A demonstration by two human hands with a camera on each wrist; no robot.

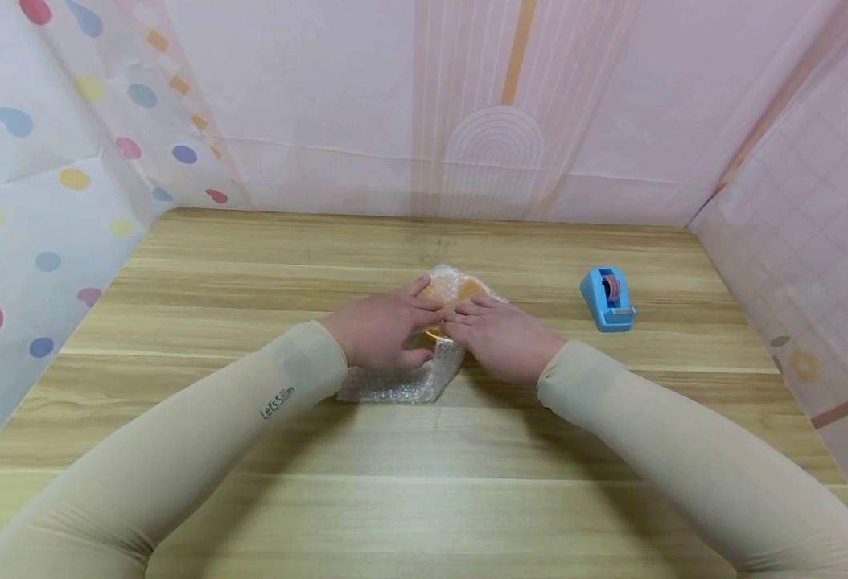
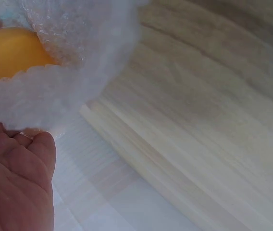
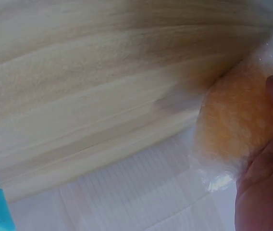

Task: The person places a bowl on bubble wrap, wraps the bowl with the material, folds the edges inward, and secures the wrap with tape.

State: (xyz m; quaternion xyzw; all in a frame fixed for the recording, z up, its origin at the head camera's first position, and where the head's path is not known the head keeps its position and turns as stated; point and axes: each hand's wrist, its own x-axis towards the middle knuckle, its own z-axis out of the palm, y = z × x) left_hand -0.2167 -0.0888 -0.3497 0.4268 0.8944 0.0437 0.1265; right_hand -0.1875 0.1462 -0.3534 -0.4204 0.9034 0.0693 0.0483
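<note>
A sheet of clear bubble wrap (image 1: 398,388) lies mid-table, folded partly over a smooth, rounded orange object (image 2: 14,50) with a yellow rim. Its exact kind is hidden by the wrap and hands. My left hand (image 1: 384,326) rests on the wrap's left side, fingers extended and thumb apart. From the right, my right hand (image 1: 504,342) presses the wrap against the object with fairly straight fingers, their tips close to the left hand's. Orange shows through the bubble wrap (image 3: 237,115) beside my thumb in the right wrist view.
A blue tape dispenser (image 1: 605,301) with a roll of tape stands to the right on the wood-grain table (image 1: 424,515). Patterned sheets (image 1: 323,104) rise along the table's back and both sides.
</note>
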